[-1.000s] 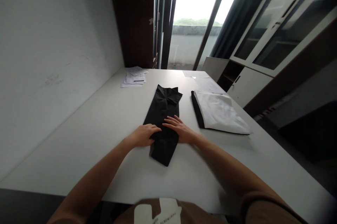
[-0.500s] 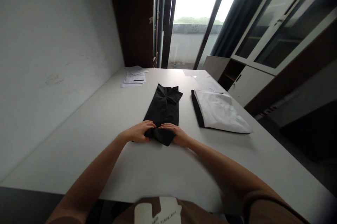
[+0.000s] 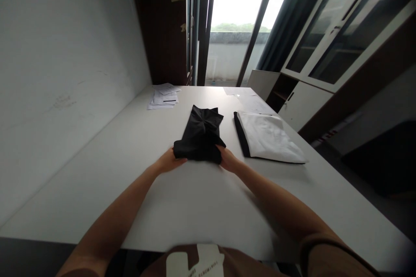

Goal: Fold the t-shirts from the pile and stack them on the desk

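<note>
A black folded garment (image 3: 202, 131), probably a shirt, lies lengthwise on the white table (image 3: 195, 207). Its near end is turned up and over toward the far part. My left hand (image 3: 169, 160) grips the near left corner, with most of its fingers under the cloth. At the near right corner my right hand (image 3: 226, 158) holds the fabric, its fingertips partly covered. The garment's far end shows gathered creases and pointed flaps.
To the right lies a stack of folded cloth, a white piece (image 3: 268, 136) over a black one (image 3: 242, 136). Loose papers (image 3: 164, 96) rest at the far left, and more sheets (image 3: 253, 102) at the far right. A wall (image 3: 65, 73) borders the left side.
Both hands have moved from on top of the near end to its lower corners. The near edge has been folded up and away from me, making the garment shorter.
</note>
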### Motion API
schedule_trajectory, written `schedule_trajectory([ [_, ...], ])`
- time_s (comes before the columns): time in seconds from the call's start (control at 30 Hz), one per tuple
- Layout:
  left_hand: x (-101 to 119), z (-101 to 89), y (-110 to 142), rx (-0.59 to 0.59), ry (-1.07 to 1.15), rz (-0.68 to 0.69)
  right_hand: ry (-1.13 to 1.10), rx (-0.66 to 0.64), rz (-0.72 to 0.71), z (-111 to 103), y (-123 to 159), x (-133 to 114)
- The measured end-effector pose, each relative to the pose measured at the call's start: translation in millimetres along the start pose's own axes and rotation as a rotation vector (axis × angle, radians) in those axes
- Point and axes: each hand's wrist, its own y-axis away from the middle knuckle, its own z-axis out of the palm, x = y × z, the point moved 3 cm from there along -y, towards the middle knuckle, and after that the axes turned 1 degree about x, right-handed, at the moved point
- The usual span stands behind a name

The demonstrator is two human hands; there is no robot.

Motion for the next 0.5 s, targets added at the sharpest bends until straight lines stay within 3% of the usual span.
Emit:
schedule_trajectory([
  [0.2,4,8.6,2,0.136,0.432,-0.171,-0.217,-0.052,0.138,14,16,-13],
  [0.3,4,6.4,2,0.136,0.603,-0.204,-0.255,-0.04,0.148,14,18,-20],
  [0.5,8,11.1,10,-0.193,0.867,-0.414,-0.221,0.104,0.132,7,20,-26],
])
